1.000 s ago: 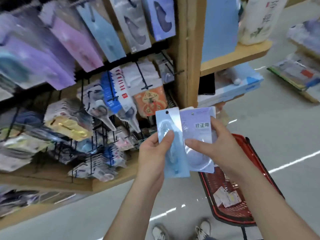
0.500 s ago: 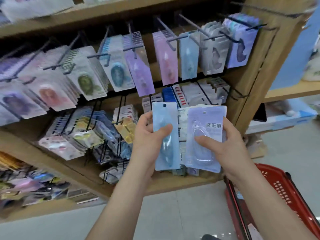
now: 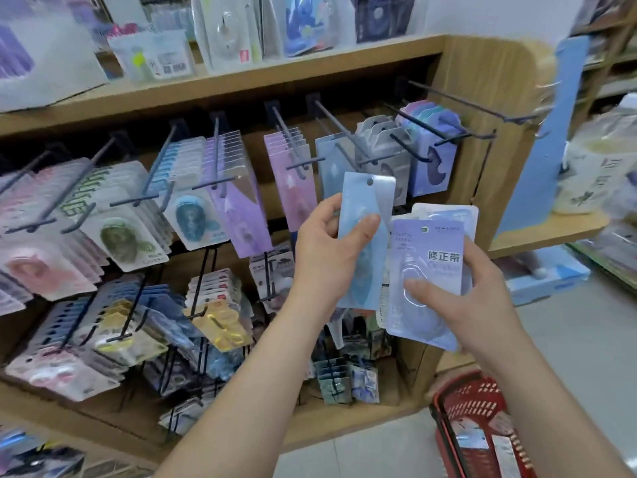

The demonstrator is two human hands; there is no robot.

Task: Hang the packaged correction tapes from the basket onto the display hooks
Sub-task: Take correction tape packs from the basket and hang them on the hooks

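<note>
— Which step?
— Hanging. My left hand (image 3: 320, 257) pinches one blue pack (image 3: 365, 270), thumb across it; my right hand (image 3: 482, 298) grips a purple stack (image 3: 431, 243). Others lie in the basket (image 3: 479, 398).
— Next?
— Probably threading its hole onto the matching hook (image 3: 339, 129).

place: stationery shop | evidence: wooden shelves (image 3: 241, 81), display hooks (image 3: 337, 132) of carded packs (image 3: 131, 236), red basket (image 3: 472, 401)

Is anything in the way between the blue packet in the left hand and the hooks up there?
Nothing I can see. The left hand holds the blue packet right in front of the hook with matching blue packets. The right hand holds the purple packets lower, to the side.
</note>
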